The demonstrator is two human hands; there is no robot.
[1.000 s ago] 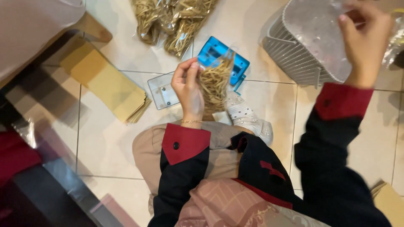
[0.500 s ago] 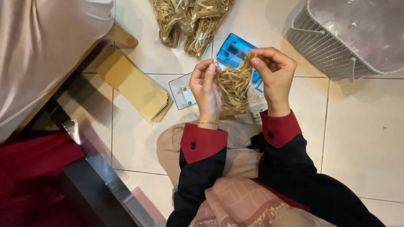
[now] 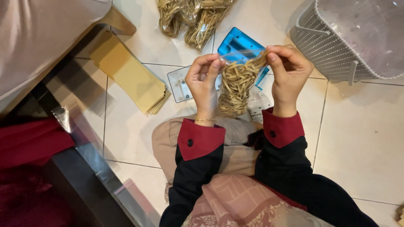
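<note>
Now we pinch the clear bag (image 3: pixel 236 82) of rubber bands at its mouth, left hand (image 3: pixel 202 82) and right hand (image 3: pixel 288 73) gripping opposite corners above our lap. We should pull both corners evenly, we judge, so no bands spill onto the tiles (image 3: pixel 362 126).

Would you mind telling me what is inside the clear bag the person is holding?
The clear bag, pinched at its top by the left hand and right hand, holds tan rubber bands. Its lowest part is hidden behind the left hand's wrist.
</note>
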